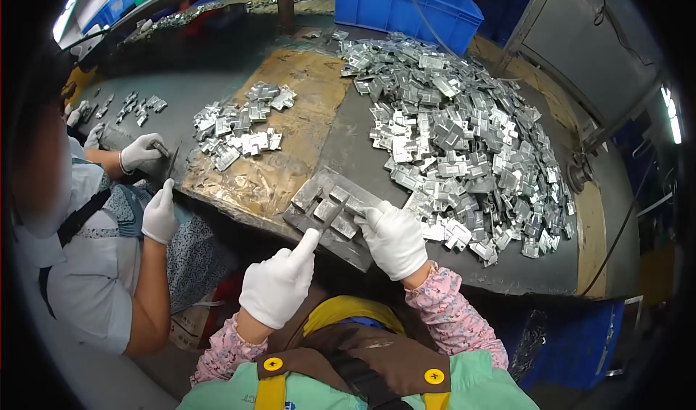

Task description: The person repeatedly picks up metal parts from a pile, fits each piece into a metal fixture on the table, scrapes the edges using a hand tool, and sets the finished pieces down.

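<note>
Just below the middle of the frame, a person in white gloves works over a flat metal block (306,195) with raised rectangular pieces, set at the edge of the dark bench (500,276). The left hand (279,283) is closed around one end of a thin, file-like tool (334,213), which slants up over the block. The right hand (395,240) has its fingers curled in at the block's right side; I can't tell whether they grip a part there.

A big heap of silvery metal parts (464,149) spreads from upper centre to right of the frame, and a smaller pile (235,123) lies left of centre, partly on a brown sheet (308,84). A blue crate (409,11) stands at top centre.

At the left of the frame a co-worker (94,279), also gloved, holds a narrow tool (172,163) upright. As for writing, a pale sack (190,327) at lower left bears reddish print too small to read, and a blue mark on the light-green garment (478,381) is cut off by the bottom edge.
</note>
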Tool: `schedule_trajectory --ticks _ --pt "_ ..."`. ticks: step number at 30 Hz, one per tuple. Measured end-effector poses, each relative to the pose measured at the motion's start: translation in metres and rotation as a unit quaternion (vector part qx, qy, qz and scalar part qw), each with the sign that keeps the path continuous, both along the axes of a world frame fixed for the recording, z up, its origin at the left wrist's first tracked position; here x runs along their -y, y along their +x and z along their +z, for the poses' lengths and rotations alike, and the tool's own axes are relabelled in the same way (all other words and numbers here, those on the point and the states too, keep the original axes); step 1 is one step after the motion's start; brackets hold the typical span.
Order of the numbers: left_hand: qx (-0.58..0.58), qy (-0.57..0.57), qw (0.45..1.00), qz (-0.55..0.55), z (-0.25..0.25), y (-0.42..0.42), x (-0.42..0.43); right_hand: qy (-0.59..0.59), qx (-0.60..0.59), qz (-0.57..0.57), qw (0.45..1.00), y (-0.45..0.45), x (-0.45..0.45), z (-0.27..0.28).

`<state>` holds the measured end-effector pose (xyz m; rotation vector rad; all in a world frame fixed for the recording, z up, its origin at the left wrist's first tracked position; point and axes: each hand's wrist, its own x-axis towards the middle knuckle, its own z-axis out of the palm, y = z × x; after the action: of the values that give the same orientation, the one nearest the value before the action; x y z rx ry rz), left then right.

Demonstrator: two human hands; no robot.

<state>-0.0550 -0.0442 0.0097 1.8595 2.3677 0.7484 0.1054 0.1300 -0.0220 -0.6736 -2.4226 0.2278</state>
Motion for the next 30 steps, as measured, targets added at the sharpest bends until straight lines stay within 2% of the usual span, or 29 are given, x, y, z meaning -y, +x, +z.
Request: schedule_trajectory --ticks 4,7,10,13,15,20,22,24,25,26,28,29,30 --pt "-0.059 -0.057 0.997 -0.006 0.000 0.000 -0.023 0.036 0.013 -0.040 0.998 -0.005 0.008 -0.005" --pt "-0.076 -0.063 0.995 -0.007 -0.010 0.004 -0.044 0.030 -0.023 -0.034 0.999 -0.005 0.008 -0.007" --pt "-0.060 -0.053 0.997 0.003 0.000 0.005 -0.026 0.037 -0.036 -0.035 0.998 -0.003 0.007 -0.011" --pt "0.003 0.006 1.000 0.016 0.002 -0.001 -0.005 0.028 -0.008 -0.038 0.999 -0.003 0.007 -0.007" --pt "-0.038 -0.031 0.999 -0.003 0.005 0.002 -0.001 0.040 0.008 -0.036 0.998 -0.005 0.006 -0.008" --pt "-0.076 -0.014 0.997 -0.009 -0.002 -0.003 -0.054 0.042 -0.046 -0.027 0.998 -0.011 0.007 -0.014" --pt "-0.091 -0.031 0.995 -0.016 0.000 -0.001 -0.054 0.065 -0.073 -0.027 0.995 -0.007 0.004 -0.025" --pt "-0.095 -0.045 0.994 -0.030 0.003 0.007 -0.041 0.085 -0.045 -0.044 0.994 -0.004 0.006 -0.026" --pt "-0.090 -0.043 0.995 -0.028 -0.002 0.006 -0.026 0.041 -0.063 -0.035 0.997 -0.003 0.007 -0.023" --pt "-0.002 -0.008 1.000 -0.025 -0.014 0.001 -0.012 0.060 -0.069 -0.033 0.995 -0.004 0.007 -0.023" --pt "0.070 0.053 0.996 0.002 -0.024 -0.001 0.003 0.031 -0.058 -0.056 0.996 -0.011 0.008 -0.025" --pt "0.167 -0.066 0.984 0.011 -0.014 -0.003 0.005 0.041 -0.060 -0.058 0.996 -0.013 0.008 -0.023" --pt "0.130 -0.101 0.983 0.079 0.003 0.004 0.004 0.051 -0.066 -0.051 0.995 -0.015 0.007 -0.023"
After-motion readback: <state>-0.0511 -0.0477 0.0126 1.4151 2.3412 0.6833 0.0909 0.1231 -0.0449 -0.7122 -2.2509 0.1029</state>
